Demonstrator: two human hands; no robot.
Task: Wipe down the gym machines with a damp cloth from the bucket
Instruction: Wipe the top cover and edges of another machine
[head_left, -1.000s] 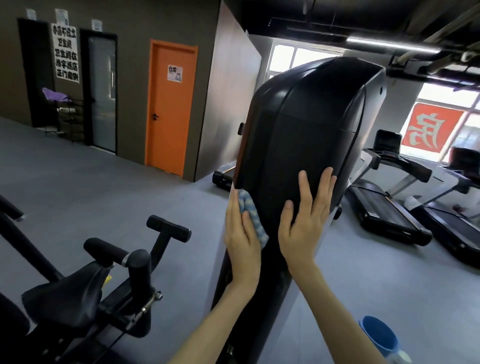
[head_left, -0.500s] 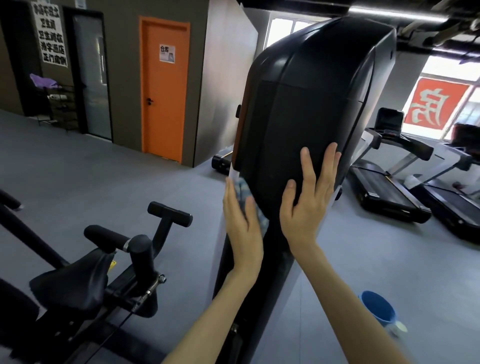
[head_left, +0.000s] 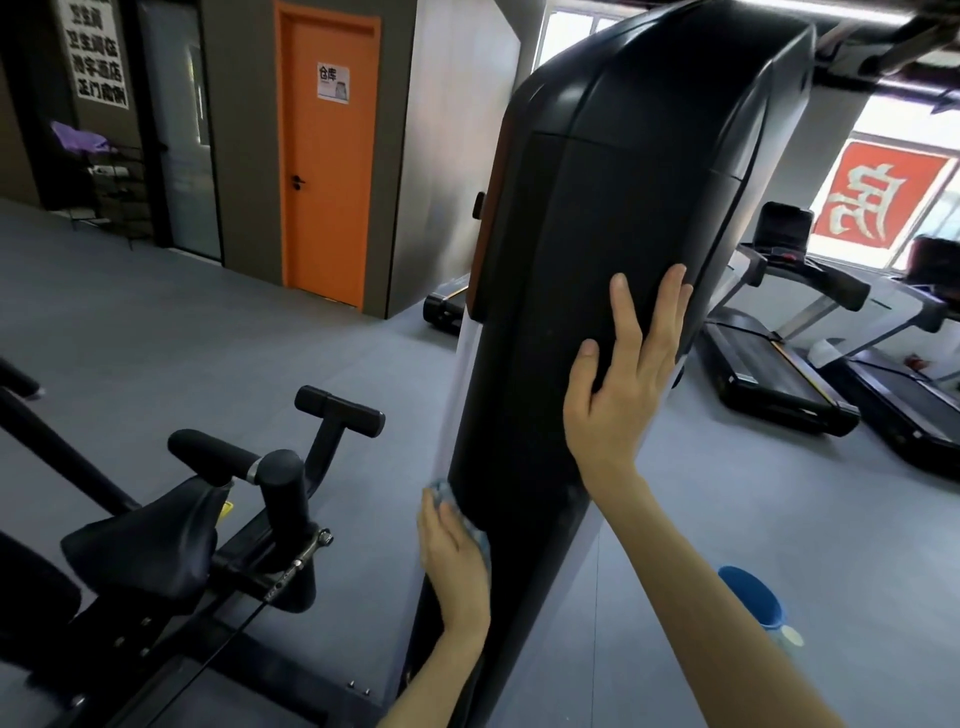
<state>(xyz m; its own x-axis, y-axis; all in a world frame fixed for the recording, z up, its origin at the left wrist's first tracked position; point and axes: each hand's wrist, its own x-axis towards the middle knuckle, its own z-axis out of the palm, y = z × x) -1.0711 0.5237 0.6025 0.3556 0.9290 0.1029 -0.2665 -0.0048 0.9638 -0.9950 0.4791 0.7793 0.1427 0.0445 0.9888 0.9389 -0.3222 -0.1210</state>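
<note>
A tall black gym machine housing (head_left: 613, 223) fills the middle of the view. My left hand (head_left: 454, 564) presses a blue checked cloth (head_left: 448, 496) flat against the housing's lower left edge; only a strip of the cloth shows past my fingers. My right hand (head_left: 626, 379) lies flat on the black panel higher up, fingers straight and spread. The blue bucket (head_left: 753, 595) stands on the grey floor at the lower right, partly behind my right forearm.
A black exercise bike (head_left: 218, 499) with saddle and handles stands close on the left. Two treadmills (head_left: 779, 364) line the right side under the windows. An orange door (head_left: 327, 156) and a dark wall lie behind, across open grey floor.
My left hand has slid the cloth down the housing's left edge, from about panel height to well below. The right hand stays flat on the panel. The camera has moved closer and tilted.
</note>
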